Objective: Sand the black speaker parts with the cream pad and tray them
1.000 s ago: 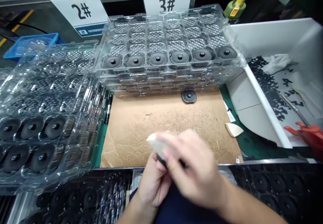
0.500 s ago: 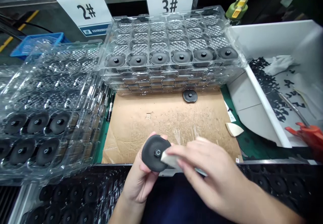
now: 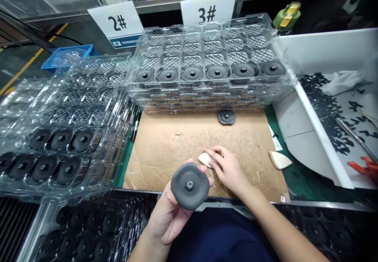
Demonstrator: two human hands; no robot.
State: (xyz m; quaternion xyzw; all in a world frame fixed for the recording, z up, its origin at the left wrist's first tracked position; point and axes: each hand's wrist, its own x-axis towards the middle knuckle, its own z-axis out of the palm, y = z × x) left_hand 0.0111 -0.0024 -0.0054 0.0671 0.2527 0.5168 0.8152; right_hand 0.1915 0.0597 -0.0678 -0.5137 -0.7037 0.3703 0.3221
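Head view, so here's what's on show: the fingers of the left hand (image 3: 169, 214) are curled up around the rim of a black disc (image 3: 189, 186). The disc is held up with its small centre hub facing the camera, just over the near edge of the cardboard sheet (image 3: 174, 144). The right hand (image 3: 228, 169) is laid low on the cardboard just beside it, fingertips pinched narrow on a white wedge (image 3: 206, 159) that is touching the sheet. A second wedge (image 3: 280, 160) is left lying at the cardboard's right edge, well apart from both hands. A loose disc (image 3: 226, 117) is parked at the far edge, right up against the clear tray stack (image 3: 206, 98), whose top tray has its front row filled with six discs. Another tray stack (image 3: 97, 80) is set off to the left, partly filled too. Signs marked 2# (image 3: 120, 23) and 3# (image 3: 208, 14) are propped up behind. Over on the right, a white bin (image 3: 319, 132) is strewn with black scraps (image 3: 325, 108), and a red-handled tool (image 3: 366, 166) is seen inside it. Black trays (image 3: 88, 230) are tucked below the bench edge.
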